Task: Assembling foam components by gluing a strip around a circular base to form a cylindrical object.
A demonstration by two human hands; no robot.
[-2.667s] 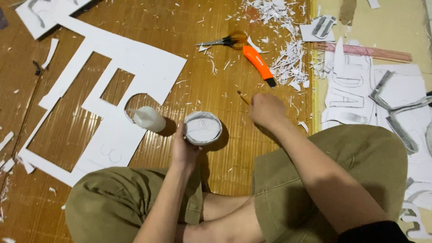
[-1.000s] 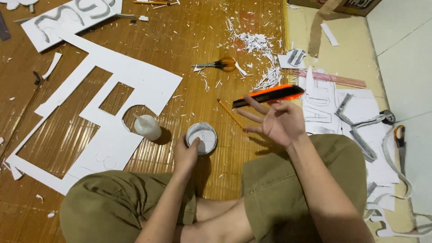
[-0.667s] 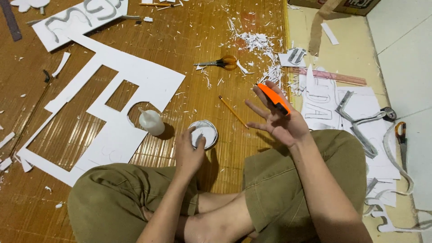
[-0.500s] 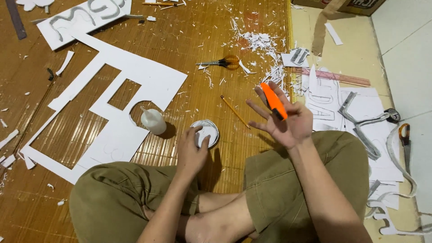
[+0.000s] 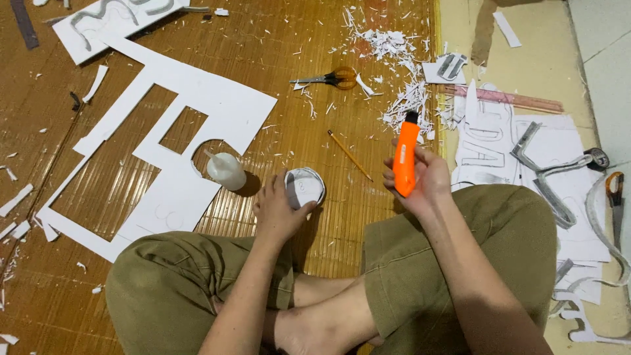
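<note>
Orange cutter (image 5: 405,160) sits in my right hand (image 5: 420,181), and my fingers are wrapped around it, holding it tight. Its long side stands almost straight up, with the black tip pointing to about 12 o'clock and the back end down in my palm at 6 o'clock. My left hand (image 5: 279,210) rests on the mat floor (image 5: 315,98), and its fingers curl around the side of a small round white paper ring (image 5: 304,187), gripping its edge. The ring lies at about 9 o'clock from the cutter, near it but not touching. My left hand is on the ring, so it is the nearer one; my right hand is off to the side. A small white glue bottle (image 5: 225,170) lies just beside the ring at its 9 o'clock, on the big white cut-out sheet (image 5: 197,112). A yellow pencil (image 5: 350,155) lies between the ring and the cutter, slanting from 11 to 5 o'clock. Scissors (image 5: 332,77) lie far up at 12 o'clock among paper scraps (image 5: 394,59).
</note>
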